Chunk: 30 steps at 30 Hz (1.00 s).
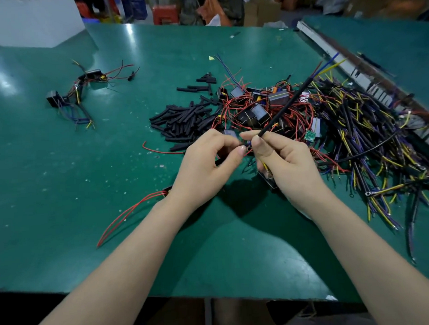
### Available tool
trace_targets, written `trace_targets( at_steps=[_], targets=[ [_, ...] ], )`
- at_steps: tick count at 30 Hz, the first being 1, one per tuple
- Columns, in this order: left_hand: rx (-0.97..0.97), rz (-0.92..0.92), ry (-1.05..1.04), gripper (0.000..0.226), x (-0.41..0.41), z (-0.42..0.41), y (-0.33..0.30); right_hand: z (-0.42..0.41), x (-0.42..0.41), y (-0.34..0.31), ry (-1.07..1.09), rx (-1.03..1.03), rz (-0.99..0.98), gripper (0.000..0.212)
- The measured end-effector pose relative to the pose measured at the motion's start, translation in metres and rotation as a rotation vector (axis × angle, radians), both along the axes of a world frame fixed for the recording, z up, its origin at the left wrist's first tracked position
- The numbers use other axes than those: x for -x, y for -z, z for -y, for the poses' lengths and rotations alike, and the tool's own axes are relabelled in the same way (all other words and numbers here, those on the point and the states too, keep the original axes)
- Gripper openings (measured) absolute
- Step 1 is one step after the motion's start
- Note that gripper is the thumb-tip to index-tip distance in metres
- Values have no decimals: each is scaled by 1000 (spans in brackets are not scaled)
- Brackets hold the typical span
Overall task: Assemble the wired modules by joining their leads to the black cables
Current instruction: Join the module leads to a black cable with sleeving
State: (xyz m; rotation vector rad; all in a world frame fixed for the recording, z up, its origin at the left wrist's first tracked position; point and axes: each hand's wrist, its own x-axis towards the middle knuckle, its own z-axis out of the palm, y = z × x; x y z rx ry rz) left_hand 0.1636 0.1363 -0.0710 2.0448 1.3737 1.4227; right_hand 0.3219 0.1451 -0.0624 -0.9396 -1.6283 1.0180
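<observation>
Two bare forearms reach up from the frame's bottom. Right hand (285,160) pinches a stiff black cable (283,109); left hand (203,162) pinches a thin lead at centre. Finished black modules (72,94) lie upper left; a large wire heap (304,118) remains, so most work seems left.

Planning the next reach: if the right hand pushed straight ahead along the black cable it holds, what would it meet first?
Probably the pile of wired modules with red leads, just beyond the right hand; the black cable passes over it. Height above the pile is unclear.

tubing pile (182,119) left of modules (257,105), cables (368,137) right
</observation>
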Motion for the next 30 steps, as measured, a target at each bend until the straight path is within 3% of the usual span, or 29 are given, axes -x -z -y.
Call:
trace_targets(
  at_steps=[10,15,19,22,26,30],
  targets=[
    [-45,-33,1,12,3,-4,2,-3,3,4,17,-7,87,21],
    [-42,-59,-3,14,5,-6,0,-5,5,-1,19,129,11,17],
    [-39,-85,10,13,6,-7,0,-6,7,0,90,102,57,29],
    [-62,-134,-28,13,7,-7,1,-5,7,1,84,40,88,14],
    [-37,-107,-36,23,5,-3,0,-7,4,1,81,31,149,12],
    [34,-68,-7,27,9,-6,-5,-11,-3,-1,77,97,18,11]
  ],
)
